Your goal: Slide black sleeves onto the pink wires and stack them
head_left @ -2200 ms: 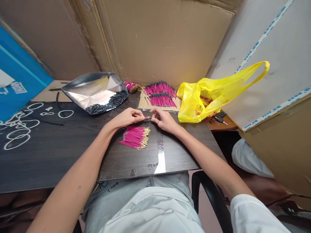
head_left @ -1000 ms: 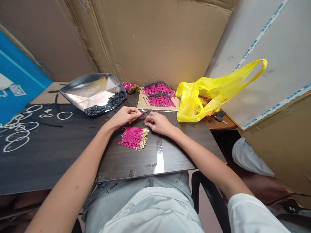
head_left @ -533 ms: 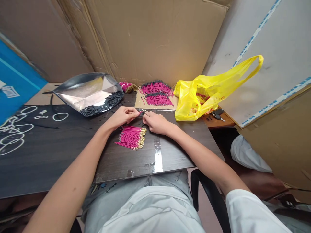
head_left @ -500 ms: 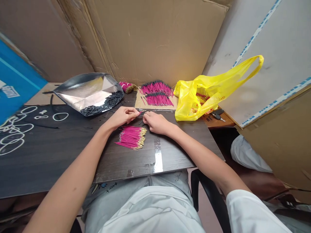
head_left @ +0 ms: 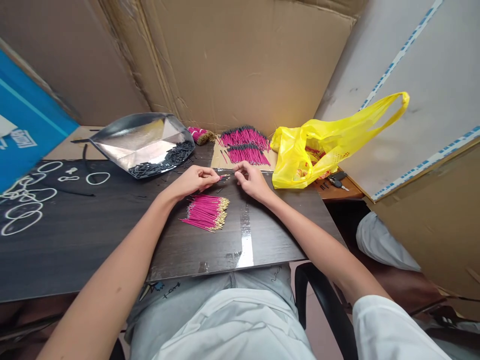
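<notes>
My left hand (head_left: 195,179) pinches a few thin pink wires (head_left: 224,177) between thumb and fingertips, their ends pointing right. Just right of those ends is my right hand (head_left: 252,181), its thumb and index finger a little apart with nothing visible between them. Below both hands, a flat pile of pink wires with gold tips (head_left: 206,212) lies on the dark table (head_left: 277,225). A few small black tube pieces (head_left: 219,190) are scattered under the hands. Behind them, rows of pink wires with black ends (head_left: 247,154) rest on a cardboard piece (head_left: 218,161).
A silvery open bag (head_left: 127,145) holding many short black tubes (head_left: 176,156) stands back left, beside a bundle of pink wires (head_left: 199,135). White rubber bands (head_left: 98,178) lie at left. A yellow plastic bag (head_left: 290,170) and keys (head_left: 337,183) are at right; cardboard (head_left: 247,65) walls the back.
My right hand has moved right, away from my left hand, and its fingers have parted. More of the wire ends in my left hand now show. The view has shifted slightly.
</notes>
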Demonstrator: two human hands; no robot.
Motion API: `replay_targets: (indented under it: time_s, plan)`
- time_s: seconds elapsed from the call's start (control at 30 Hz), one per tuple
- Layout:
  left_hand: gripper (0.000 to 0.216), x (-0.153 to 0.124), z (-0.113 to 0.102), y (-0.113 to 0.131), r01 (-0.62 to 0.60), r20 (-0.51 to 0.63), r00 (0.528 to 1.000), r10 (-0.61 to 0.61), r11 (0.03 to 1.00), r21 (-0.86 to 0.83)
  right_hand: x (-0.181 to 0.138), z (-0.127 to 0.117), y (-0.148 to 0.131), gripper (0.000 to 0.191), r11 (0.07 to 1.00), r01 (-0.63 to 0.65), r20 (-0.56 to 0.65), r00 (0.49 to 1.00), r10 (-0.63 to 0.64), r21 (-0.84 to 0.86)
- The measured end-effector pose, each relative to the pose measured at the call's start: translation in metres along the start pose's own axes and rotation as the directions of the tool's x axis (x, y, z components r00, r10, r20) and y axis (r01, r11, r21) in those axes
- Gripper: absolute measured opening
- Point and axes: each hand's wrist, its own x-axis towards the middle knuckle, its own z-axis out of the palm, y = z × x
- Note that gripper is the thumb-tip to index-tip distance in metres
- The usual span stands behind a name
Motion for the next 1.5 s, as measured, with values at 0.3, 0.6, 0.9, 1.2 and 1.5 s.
replay_targets:
  time_s: [0.3, 0.6, 0.9, 1.2, 1.5]
  plan:
    - [0.035, 0.002, -0.002, -0.006, 0.004, -0.008, 1.000, -0.004, 1.000, -0.005, 0.000, 0.001, 0.003, 0.010, 0.997, -0.037, -0.008, 0.999, 0.036, -0.061]
    - [0.036, 0.001, -0.001, -0.005, 0.001, -0.015, 1.000, 0.000, 1.000, 0.015, -0.001, -0.002, 0.002, 0.011, 0.998, -0.005, 0.017, 1.000, 0.007, -0.061]
    - [0.036, -0.001, 0.000, 0.001, 0.013, -0.020, 1.000, -0.013, 1.000, -0.013, -0.001, -0.004, 0.001, 0.012, 0.969, 0.152, 0.025, 0.988, -0.150, -0.196]
    - [0.037, -0.001, 0.001, 0.002, -0.009, -0.020, 1.000, 0.010, 1.000, 0.023, -0.003, -0.002, -0.002, 0.012, 0.971, 0.143, 0.055, 0.989, -0.135, -0.190]
    - [0.037, -0.002, 0.001, 0.002, 0.005, -0.005, 1.000, -0.005, 1.000, 0.021, -0.006, 0.001, -0.004, 0.007, 0.978, 0.159, 0.043, 0.987, -0.154, -0.133]
